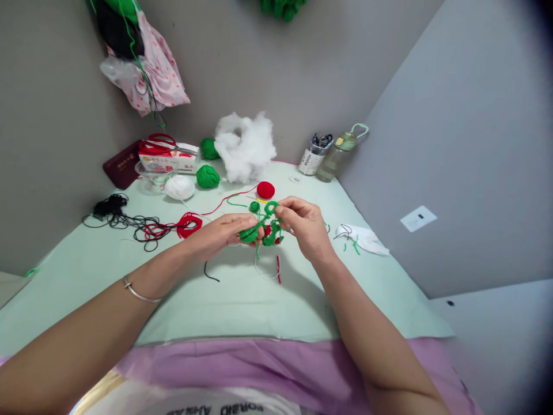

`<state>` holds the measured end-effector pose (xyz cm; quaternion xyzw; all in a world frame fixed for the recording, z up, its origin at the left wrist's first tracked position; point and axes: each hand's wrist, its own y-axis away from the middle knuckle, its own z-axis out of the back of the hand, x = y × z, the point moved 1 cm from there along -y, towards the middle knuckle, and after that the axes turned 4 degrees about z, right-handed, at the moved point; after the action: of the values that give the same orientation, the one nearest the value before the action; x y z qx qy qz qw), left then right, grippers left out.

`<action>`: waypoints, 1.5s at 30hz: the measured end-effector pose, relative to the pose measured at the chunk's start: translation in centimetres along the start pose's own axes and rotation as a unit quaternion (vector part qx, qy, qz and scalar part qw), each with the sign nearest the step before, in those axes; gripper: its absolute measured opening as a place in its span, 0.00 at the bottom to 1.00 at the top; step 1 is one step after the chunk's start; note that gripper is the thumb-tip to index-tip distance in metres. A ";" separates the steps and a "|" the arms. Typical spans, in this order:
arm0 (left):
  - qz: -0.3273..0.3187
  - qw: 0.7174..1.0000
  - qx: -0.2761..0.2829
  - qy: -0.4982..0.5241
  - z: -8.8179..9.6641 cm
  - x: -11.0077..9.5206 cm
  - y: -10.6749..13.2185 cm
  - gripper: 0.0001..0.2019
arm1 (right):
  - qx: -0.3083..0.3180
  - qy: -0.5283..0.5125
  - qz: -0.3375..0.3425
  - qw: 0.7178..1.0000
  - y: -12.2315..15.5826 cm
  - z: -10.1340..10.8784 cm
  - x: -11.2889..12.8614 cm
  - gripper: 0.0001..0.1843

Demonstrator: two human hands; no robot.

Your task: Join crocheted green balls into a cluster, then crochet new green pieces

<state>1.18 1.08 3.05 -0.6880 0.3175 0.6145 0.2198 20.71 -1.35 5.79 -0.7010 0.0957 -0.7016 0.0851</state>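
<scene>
My left hand (pixel 228 230) pinches a small green crocheted piece (pixel 250 233) with red bits, held just above the pale green table cover (pixel 108 271). My right hand (pixel 305 225) is closed on the same piece from the right, its fingertips pinched near a green crocheted ring (pixel 271 207). Green yarn trails from the piece. A red hook or pen (pixel 279 269) lies on the cover below my hands. A silver bangle circles my left wrist.
Behind my hands lie a red crocheted disc (pixel 265 189), two green yarn balls (pixel 208 176), a white ball (pixel 180 187), white stuffing (pixel 245 147), tangled black and red yarn (pixel 147 226), red scissors on a box (pixel 166 154), a jar (pixel 311 157) and a bottle (pixel 339 154). Walls close in on both sides.
</scene>
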 end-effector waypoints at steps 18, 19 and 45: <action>0.010 0.999 -0.028 0.025 -0.4 -0.4 0.2 0.15 | 0.020 -0.048 -0.048 0.997 -0.1 -0.1 -0.6 0.08; 0.009 0.999 -0.035 0.024 -0.4 -0.5 0.2 0.16 | 0.023 -0.050 -0.049 0.997 -0.1 -0.2 -0.6 0.08; -0.005 0.995 -0.088 0.046 -0.7 -0.3 0.1 0.15 | 0.040 -0.032 -0.042 0.998 0.1 -0.7 -0.8 0.08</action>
<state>1.61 0.58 3.48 -0.7334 0.2686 0.6070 0.1465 19.98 -1.22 5.01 -0.7224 0.0355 -0.6852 0.0865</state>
